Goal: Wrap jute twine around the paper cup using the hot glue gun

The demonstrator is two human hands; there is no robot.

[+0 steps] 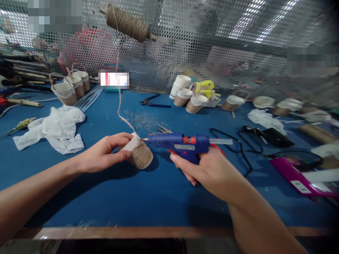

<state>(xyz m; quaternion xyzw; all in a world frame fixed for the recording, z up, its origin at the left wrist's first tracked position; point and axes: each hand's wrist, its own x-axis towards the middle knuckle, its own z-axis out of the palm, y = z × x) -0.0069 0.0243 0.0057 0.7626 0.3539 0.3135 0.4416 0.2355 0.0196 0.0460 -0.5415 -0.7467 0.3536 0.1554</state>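
My left hand [111, 151] grips a white paper cup [143, 155] by its rim, tilted on its side. Brown twine is wound round the cup's lower part. From its upper edge a loose strand of twine [119, 102] runs up to a big twine spool [127, 24] on the mesh. In my right hand [203, 165] is a blue hot glue gun [177, 143] with a clear glue stick in its back. Its metal nozzle points left and is at the cup's side, by the edge of the winding; whether it touches I cannot tell.
Blue-handled pliers [156, 102] and scissors [164, 129] lie behind the cup. White lace [58, 127] is at left. Twine-wrapped cups [66, 92] stand at back left, others [197, 104] at back right. A black cable [238, 141] and a magenta power strip [299, 176] are at right.
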